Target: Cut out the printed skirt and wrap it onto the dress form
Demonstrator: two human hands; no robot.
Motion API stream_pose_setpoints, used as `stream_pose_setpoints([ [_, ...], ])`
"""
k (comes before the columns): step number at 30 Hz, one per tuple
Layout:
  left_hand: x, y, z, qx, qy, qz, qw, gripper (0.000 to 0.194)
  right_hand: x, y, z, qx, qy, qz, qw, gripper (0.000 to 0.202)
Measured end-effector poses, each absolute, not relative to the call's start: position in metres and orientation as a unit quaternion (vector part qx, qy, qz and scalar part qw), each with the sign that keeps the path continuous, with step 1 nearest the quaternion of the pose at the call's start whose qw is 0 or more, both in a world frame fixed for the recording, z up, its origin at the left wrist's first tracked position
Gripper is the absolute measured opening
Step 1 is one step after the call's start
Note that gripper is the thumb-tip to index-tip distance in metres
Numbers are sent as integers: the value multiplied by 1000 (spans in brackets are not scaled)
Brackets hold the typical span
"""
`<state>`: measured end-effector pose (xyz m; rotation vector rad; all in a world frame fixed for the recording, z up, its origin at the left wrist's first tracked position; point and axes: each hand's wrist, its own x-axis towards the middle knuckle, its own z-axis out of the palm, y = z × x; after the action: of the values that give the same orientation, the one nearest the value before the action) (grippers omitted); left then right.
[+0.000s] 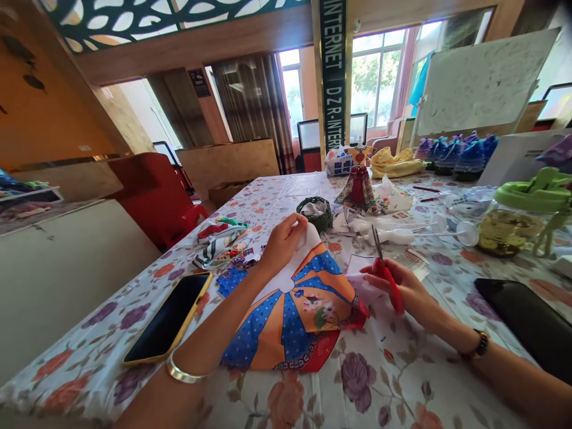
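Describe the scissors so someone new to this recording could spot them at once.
Over the flowered tablecloth, find the right hand, with a dark band on its wrist. It holds the scissors, just right of the blue-and-orange cloth, tips pointing up in the picture. Unlike the cloth's red edge nearby, their red handles end in slim metal blades.
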<state>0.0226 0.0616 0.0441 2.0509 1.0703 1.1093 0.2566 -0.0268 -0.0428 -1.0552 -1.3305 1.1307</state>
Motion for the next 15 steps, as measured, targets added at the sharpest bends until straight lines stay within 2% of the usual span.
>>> stream_pose_setpoints([
  [5, 50, 61, 58, 789, 353, 394, 312, 26, 264, -21, -36, -381, -529, 494, 575, 21],
  [8, 71, 50, 57, 825, 295, 329, 353, 27, 268, -21, -36, -329, -530, 506, 596, 20],
  [12, 96, 32, 48, 871, 241, 232, 360, 27, 268, -27, -38, -313, -551, 538, 555, 32],
  [15, 100, 29, 42, 867, 243, 213, 379, 29, 264, -32, -34, -338, -550, 549, 531, 31],
])
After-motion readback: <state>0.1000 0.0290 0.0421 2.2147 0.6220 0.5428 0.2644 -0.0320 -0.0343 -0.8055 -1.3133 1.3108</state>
